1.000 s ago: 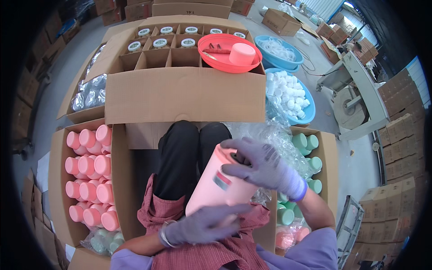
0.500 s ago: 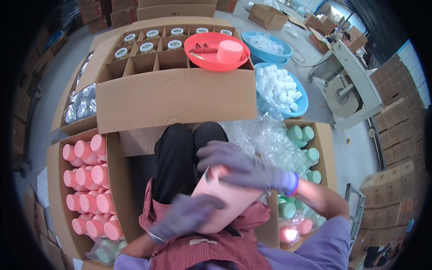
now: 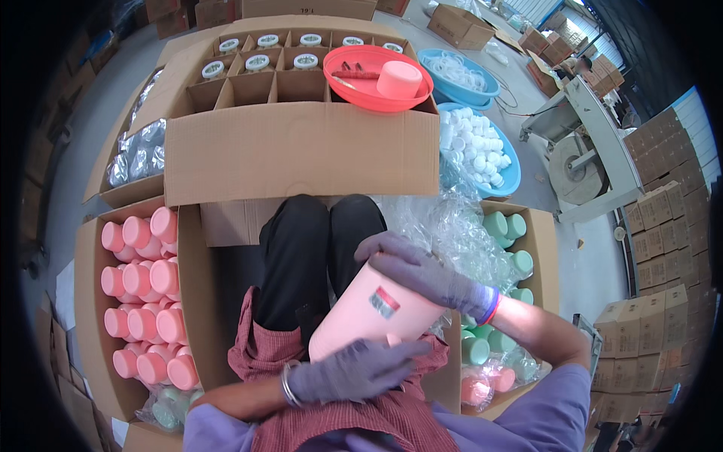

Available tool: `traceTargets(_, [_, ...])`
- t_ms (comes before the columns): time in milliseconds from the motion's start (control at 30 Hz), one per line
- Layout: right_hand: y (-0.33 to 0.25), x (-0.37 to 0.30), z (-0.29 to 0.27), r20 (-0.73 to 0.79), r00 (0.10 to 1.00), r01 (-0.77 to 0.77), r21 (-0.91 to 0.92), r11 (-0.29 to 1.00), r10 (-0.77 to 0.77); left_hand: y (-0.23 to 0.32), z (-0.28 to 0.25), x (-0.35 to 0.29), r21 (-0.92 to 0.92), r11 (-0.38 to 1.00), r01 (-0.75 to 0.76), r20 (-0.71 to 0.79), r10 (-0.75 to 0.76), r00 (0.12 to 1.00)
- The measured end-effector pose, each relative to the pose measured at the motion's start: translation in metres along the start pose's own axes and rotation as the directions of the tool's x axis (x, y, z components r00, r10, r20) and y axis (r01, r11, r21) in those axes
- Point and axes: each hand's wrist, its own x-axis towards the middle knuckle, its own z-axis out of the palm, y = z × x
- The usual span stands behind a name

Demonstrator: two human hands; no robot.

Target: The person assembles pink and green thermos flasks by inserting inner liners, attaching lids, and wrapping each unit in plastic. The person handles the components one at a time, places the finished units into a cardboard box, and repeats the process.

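Note:
A large pink flask body [image 3: 361, 316] lies slanted across my lap, its upper end pointing to the upper right. A small red and grey sticker [image 3: 385, 302] shows on its side. My right hand [image 3: 429, 275], in a grey glove, is closed over the upper end. On the near side my left hand [image 3: 354, 369], gloved alike, presses against the flask with its fingers reaching along it, beside a small pink knob [image 3: 393, 339]. The left fingers are slightly blurred, and the flask's inside is hidden from view.
Ahead stands a divided carton [image 3: 301, 151] with white-capped jars, a red basin [image 3: 376, 102] on its corner. Blue basins [image 3: 512, 169] hold white plugs and clear rings. Cartons of pink flasks [image 3: 138, 279] and green flasks [image 3: 476, 350] flank me; crumpled plastic [image 3: 452, 233] lies right.
The flask has been turned, so its sticker now faces up in full view. My left hand has slid right along the near side. The right hand stays at the upper end.

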Motion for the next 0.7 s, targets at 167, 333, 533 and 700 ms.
traceTargets(167, [-0.020, -0.001, -0.019, 0.132, 0.943, 0.332, -0.281, 0.900, -0.307, 0.002, -0.084, -0.046, -0.723, 0.561, 0.404, 0.054, -0.536, 0.842])
traceTargets(333, [-0.052, 0.002, 0.008, 0.242, 0.922, 0.378, -0.404, 0.833, -0.301, -0.024, -0.089, -0.062, -0.189, 0.939, 0.288, -0.178, -0.322, 0.930])
traceTargets(533, [-0.065, 0.018, 0.037, 0.234, 0.824, 0.567, -0.338, 0.751, -0.517, 0.002, -0.095, -0.059, 0.058, 0.925, 0.375, 0.071, -0.378, 0.923])
traceTargets(700, [-0.047, 0.028, 0.034, 0.046, 0.945, 0.317, -0.378, 0.870, -0.324, 0.002, -0.056, -0.056, 0.011, 0.871, 0.490, -0.331, -0.460, 0.824])
